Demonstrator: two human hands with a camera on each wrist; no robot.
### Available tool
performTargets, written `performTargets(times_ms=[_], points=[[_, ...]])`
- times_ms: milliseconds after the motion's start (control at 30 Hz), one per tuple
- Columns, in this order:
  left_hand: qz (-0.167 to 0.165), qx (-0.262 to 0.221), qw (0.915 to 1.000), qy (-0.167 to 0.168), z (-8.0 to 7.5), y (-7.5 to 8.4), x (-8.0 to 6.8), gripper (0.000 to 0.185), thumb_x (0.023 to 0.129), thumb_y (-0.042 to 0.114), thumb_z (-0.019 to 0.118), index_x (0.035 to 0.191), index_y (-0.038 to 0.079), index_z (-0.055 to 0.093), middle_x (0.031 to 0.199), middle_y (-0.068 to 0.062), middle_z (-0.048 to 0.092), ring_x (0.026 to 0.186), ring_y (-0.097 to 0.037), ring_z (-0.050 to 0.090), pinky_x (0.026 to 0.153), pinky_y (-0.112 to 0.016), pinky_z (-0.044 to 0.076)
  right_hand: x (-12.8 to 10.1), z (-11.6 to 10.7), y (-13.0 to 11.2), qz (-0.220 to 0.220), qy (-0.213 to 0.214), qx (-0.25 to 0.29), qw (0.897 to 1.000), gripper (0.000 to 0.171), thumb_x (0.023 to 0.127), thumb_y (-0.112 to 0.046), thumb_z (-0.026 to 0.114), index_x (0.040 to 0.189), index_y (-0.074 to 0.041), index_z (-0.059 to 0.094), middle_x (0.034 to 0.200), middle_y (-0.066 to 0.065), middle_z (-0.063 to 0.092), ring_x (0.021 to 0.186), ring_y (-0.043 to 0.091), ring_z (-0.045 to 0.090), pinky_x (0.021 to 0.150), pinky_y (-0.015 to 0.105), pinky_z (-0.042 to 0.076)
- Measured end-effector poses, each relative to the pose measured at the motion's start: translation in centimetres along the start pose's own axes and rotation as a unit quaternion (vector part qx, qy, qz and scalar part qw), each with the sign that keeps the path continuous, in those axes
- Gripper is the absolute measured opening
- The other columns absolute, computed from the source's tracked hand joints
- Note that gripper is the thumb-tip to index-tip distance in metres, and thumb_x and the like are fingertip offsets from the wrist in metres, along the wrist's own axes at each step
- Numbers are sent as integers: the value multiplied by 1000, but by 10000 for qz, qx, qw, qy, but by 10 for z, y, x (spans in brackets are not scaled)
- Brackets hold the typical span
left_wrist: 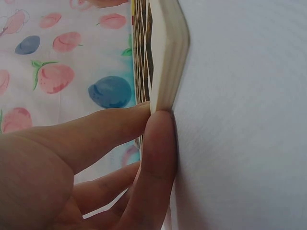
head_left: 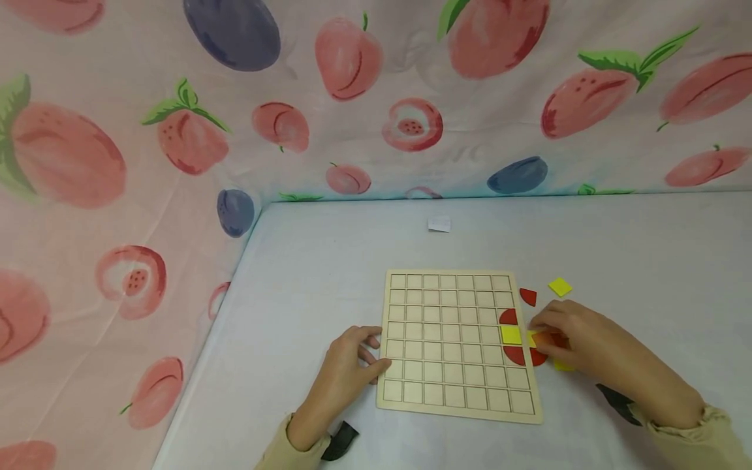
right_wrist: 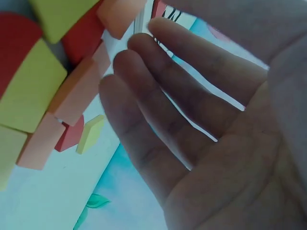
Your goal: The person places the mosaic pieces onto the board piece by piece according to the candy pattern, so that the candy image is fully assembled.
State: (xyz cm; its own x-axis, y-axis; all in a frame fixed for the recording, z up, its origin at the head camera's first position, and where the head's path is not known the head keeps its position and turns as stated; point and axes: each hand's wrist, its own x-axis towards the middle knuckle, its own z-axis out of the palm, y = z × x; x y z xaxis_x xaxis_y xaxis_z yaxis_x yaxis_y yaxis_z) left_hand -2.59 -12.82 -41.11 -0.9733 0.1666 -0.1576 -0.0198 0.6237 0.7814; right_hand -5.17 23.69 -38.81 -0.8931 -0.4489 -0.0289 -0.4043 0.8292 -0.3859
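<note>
A pale wooden grid board (head_left: 446, 339) lies flat on the table. In its right column sit a yellow square (head_left: 510, 335) and red quarter-round pieces (head_left: 508, 318) above and below it. My left hand (head_left: 367, 356) presses its fingertips (left_wrist: 158, 143) against the board's left edge (left_wrist: 168, 62). My right hand (head_left: 543, 326) rests with straight fingers (right_wrist: 158, 96) over loose pieces just off the board's right edge: orange blocks (right_wrist: 76, 91), yellow ones (right_wrist: 29, 91) and red ones (right_wrist: 14, 38). It grips none of them.
A loose red piece (head_left: 529, 297) and a yellow square (head_left: 560, 286) lie beyond the right hand, another yellow piece (head_left: 564, 365) below it. A small white slip (head_left: 439, 224) lies further back. Fruit-print cloth (head_left: 176, 130) walls the left and back sides.
</note>
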Motion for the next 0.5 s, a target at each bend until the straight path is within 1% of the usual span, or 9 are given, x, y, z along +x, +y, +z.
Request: performTargets(times_ms=[200,333,500], points=[[33,47,10000,8,0,0,0,49,80,3,81,125,-3,62,99,-4,60,72,-6,62,54,-18,55,1,1,4,78,-165,25,9998,13,82,-18,81,91,-19,73,90,-12,60,80,6,51,68,27,54],[43,39,10000,1,0,0,0,49,80,3,81,125,-3,62,99,-5,60,72,-6,62,54,-18,55,1,3,5,179,-274,74,9994,12,82,-18,81,91,-19,73,90,-11,61,79,7,51,68,26,54],[51,8,10000,-14,0,0,0,50,79,2,81,125,-4,62,99,-6,60,71,-6,62,53,-18,55,2,3,5,334,-364,138,9987,13,82,-18,81,90,-20,71,88,-11,58,78,8,49,66,25,51]])
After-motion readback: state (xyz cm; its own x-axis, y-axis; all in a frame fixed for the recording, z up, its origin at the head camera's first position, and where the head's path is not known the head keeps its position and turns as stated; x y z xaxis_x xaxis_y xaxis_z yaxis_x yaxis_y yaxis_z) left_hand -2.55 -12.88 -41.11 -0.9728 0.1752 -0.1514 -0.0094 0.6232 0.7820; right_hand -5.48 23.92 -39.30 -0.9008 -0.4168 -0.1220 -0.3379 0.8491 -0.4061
